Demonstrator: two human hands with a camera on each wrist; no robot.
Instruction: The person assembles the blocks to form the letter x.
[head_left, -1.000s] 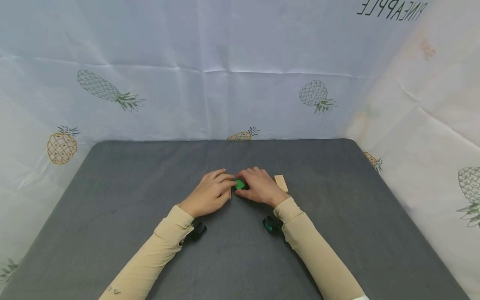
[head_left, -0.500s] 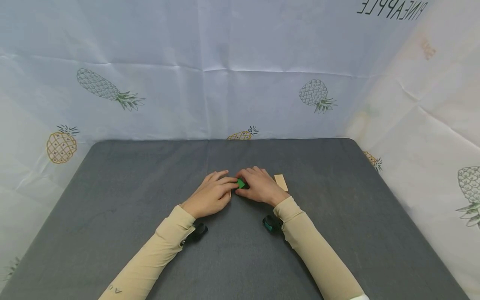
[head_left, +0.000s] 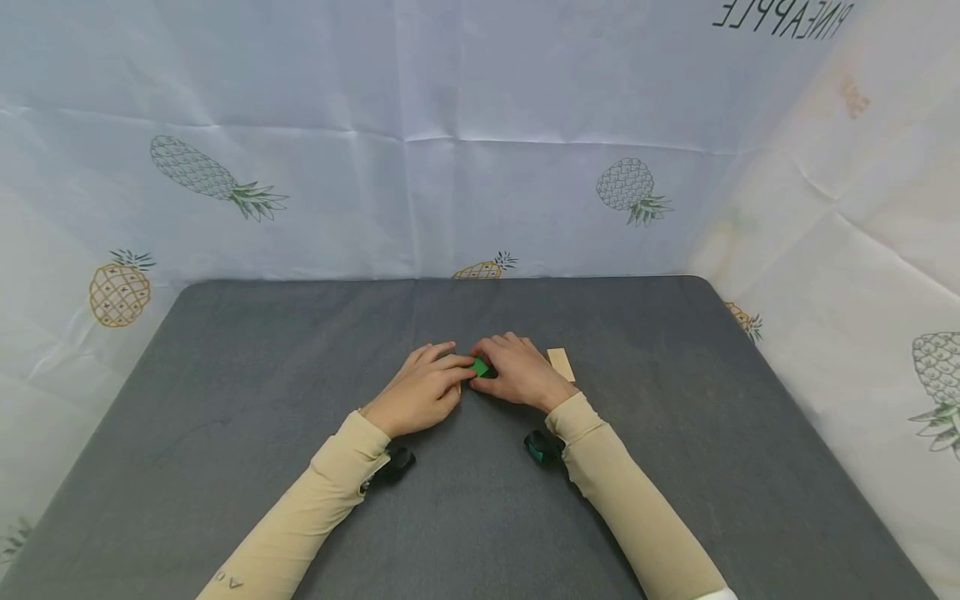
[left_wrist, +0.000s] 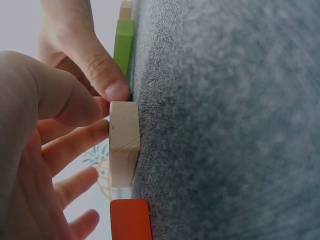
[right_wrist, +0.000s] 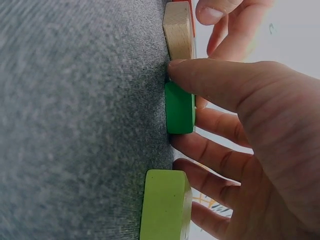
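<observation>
My left hand (head_left: 420,390) reaches in from the left with its fingers mostly straight. Its index fingertip lies at a dark green block (head_left: 480,367). In the left wrist view, its thumb and fingers are beside a plain wooden block (left_wrist: 124,142), largely covered by the hand in the head view. My right hand (head_left: 522,372) curls its thumb and fingers around the dark green block, which stands on the cloth. A light green block (right_wrist: 164,205) stands near the right hand's lower fingers, and the right hand hides it in the head view.
An orange-red block (left_wrist: 130,219) stands beyond the wooden block. Another tan wooden block (head_left: 560,365) lies right of the right hand. The blocks stand roughly in a row on a grey cloth-covered table (head_left: 480,517). A pineapple-print curtain (head_left: 360,200) hangs behind.
Over the last second my left hand has shifted slightly, covering more of the wooden block beneath it. The right hand has stayed at the dark green block.
</observation>
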